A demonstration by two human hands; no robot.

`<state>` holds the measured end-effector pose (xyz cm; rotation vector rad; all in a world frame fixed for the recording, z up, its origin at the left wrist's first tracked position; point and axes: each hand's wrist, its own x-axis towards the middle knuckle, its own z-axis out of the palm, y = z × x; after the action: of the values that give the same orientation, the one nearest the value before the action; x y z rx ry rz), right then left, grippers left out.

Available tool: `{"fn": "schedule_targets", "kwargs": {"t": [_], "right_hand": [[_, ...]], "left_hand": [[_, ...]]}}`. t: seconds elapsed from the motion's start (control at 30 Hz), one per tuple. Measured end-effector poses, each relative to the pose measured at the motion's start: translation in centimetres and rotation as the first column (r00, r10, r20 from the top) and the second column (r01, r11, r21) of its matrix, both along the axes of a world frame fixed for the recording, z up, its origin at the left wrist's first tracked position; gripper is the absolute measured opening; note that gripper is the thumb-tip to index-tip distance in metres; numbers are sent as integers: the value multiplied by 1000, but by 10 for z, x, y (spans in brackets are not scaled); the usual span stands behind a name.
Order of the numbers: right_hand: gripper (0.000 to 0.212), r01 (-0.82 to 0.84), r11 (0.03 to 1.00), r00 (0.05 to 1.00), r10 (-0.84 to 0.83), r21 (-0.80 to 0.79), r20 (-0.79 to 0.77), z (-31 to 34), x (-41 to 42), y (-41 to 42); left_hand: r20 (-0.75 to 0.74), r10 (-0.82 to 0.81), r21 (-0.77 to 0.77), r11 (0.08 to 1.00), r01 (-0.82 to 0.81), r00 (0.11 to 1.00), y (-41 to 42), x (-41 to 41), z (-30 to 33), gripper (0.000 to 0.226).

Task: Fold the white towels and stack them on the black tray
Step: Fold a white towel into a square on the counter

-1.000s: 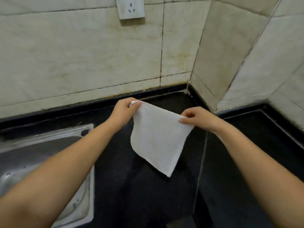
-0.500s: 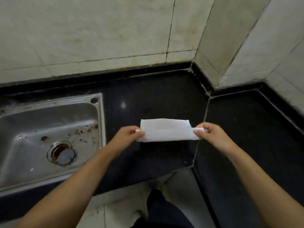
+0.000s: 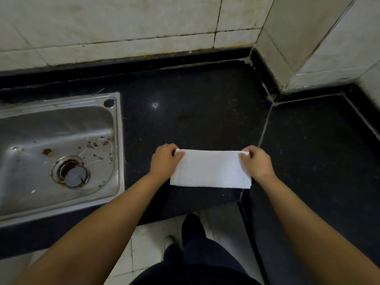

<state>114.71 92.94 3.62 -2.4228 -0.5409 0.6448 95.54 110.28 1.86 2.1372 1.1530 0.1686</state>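
Hands, left (image 3: 164,161) and right (image 3: 257,163), pinch far corners of folded white towel (image 3: 209,169), apparently resting on black counter (image 3: 195,112) right of sink (image 3: 118,140).

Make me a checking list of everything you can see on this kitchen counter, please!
Surface: black stone counter, bare apart from the towel.
Job's things: one white towel, folded into a strip, near the counter's front edge; black tray not in view.
Clutter: nothing seen on the counter; brown specks inside the steel sink.
Grippers: left hand pinches the towel's left end, right hand its right end.
Cables: nothing seen.
Surroundings: stained tiled wall, pale floor tiles below, the person's dark trousers and a shoe.
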Motion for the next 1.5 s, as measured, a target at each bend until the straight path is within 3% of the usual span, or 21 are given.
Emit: {"fn": "schedule_targets", "kwargs": {"t": [0.13, 0.27, 0.33, 0.43, 0.53, 0.63, 0.7, 0.8, 0.93, 1.1, 1.2, 1.33, 1.5], "right_hand": [[21, -39, 986, 979, 70, -164, 189, -16, -1, 11], [38, -189, 954, 884, 268, -233, 383, -13, -11, 34], [40, -384, 894, 832, 443, -230, 334, -7, -23, 62], [41, -646, 724, 707, 687, -241, 169, -5, -58, 108], [42, -716, 598, 607, 788, -360, 101, -11, -82, 138], [31, -732, 523, 585, 811, -436, -8, -11, -83, 149], [25, -737, 571, 642, 759, -363, -108, -2, -75, 148], [22, -660, 739, 748, 632, -134, -203, 25, -52, 143], [31, -571, 817, 820, 573, 84, 5, 77, -10, 141], [13, -474, 796, 880, 410, 375, 242, 148, 19, 132], [7, -471, 764, 880, 375, 441, 291, 158, 13, 115], [6, -490, 769, 871, 414, 410, 264, 122, -11, 84], [6, -534, 811, 836, 548, 237, 11, 49, -48, 33]], "left_hand": [[-142, 59, 174, 984, -34, 988, -10, 9, -19, 23], [-77, 159, 192, 971, -142, 984, -14, -8, -22, 46], [-82, 161, 197, 970, -142, 984, -17, -23, -24, 52], [-152, 125, 311, 947, -73, 980, -32, -44, -28, 59], [-207, 136, 370, 928, -51, 969, -41, -53, -32, 55], [-193, 128, 333, 941, -58, 973, -44, -48, -30, 48], [-207, 100, 241, 969, -49, 973, -44, -42, -26, 47], [-136, 7, 103, 995, 7, 991, -27, -26, -16, 34], [180, 32, -50, 998, -24, 983, 22, 13, 38, 12], [450, -86, 156, 988, 17, 889, 59, 45, 132, 9], [536, -170, 186, 979, 80, 827, 56, 38, 153, 6], [472, -200, 92, 980, 178, 859, 42, 9, 119, 7], [254, -249, -188, 935, 300, 935, 6, -40, 46, 12]]}}
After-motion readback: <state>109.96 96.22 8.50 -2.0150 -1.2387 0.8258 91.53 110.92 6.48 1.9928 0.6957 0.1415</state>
